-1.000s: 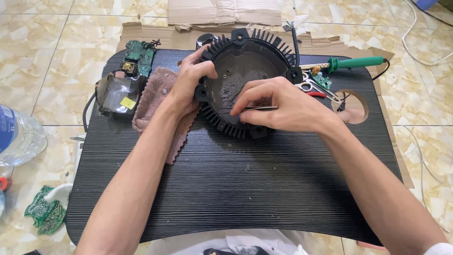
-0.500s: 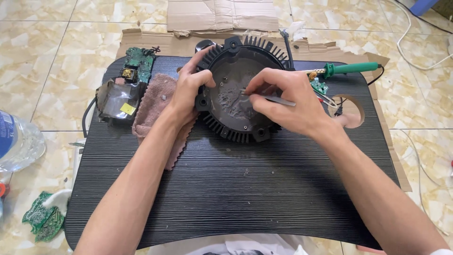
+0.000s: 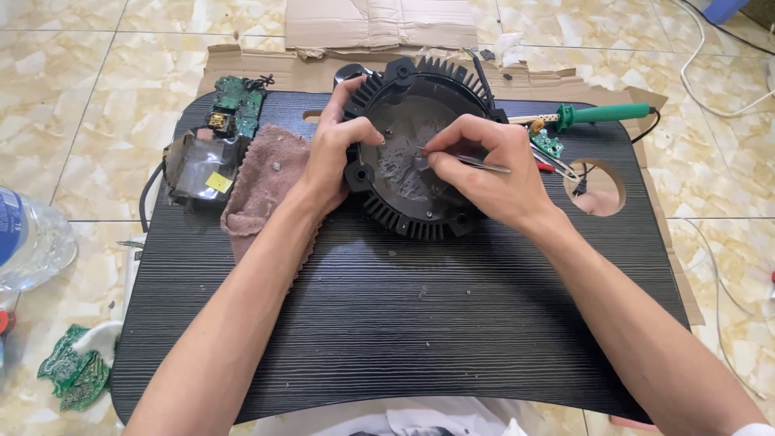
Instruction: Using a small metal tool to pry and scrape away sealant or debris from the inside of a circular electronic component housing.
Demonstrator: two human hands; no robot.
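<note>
A round black finned heat-sink housing (image 3: 408, 214) lies on a black ribbed lap table (image 3: 404, 323). Its inner dish (image 3: 400, 165) is smeared with grey paste. My left hand (image 3: 335, 153) grips the housing's left rim, thumb over the edge. My right hand (image 3: 484, 165) pinches metal tweezers (image 3: 476, 164), their tips down in the grey paste near the dish centre. A brownish cloth (image 3: 262, 186) lies under my left wrist.
A green-handled soldering iron (image 3: 601, 115) lies at the table's back right, near a round hole (image 3: 595, 187). Green circuit boards (image 3: 236, 101) and a taped black module (image 3: 198, 169) sit at the left. A plastic bottle (image 3: 28, 238) and more board scraps (image 3: 73, 371) lie on the tiled floor. Cardboard (image 3: 379, 24) lies behind.
My right hand with the tweezers has moved up from the housing's front rim into the dish. The left hand stays on the left rim.
</note>
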